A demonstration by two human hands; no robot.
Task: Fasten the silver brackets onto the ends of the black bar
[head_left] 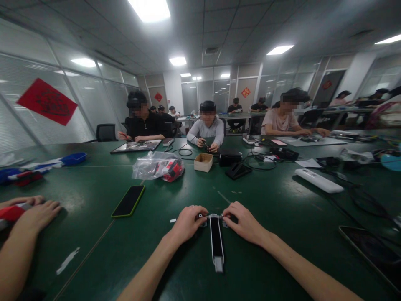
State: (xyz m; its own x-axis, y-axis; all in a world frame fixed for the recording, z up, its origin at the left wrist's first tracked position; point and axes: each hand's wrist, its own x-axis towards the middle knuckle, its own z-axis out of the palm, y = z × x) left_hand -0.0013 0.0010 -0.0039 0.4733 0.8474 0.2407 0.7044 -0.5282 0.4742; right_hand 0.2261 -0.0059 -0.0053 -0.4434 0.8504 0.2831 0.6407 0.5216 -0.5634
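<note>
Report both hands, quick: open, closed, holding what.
Left hand: closed, pinching the left side of the white-framed black device at its far end.
Right hand: closed, pinching the right side there.

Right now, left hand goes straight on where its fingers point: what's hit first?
Likely the far end of the long, slim, white-framed black device, just right of the left hand; depth and contact are unclear.

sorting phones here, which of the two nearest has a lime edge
The left phone, left of your left hand; the right phone shows no lime edge.
</note>
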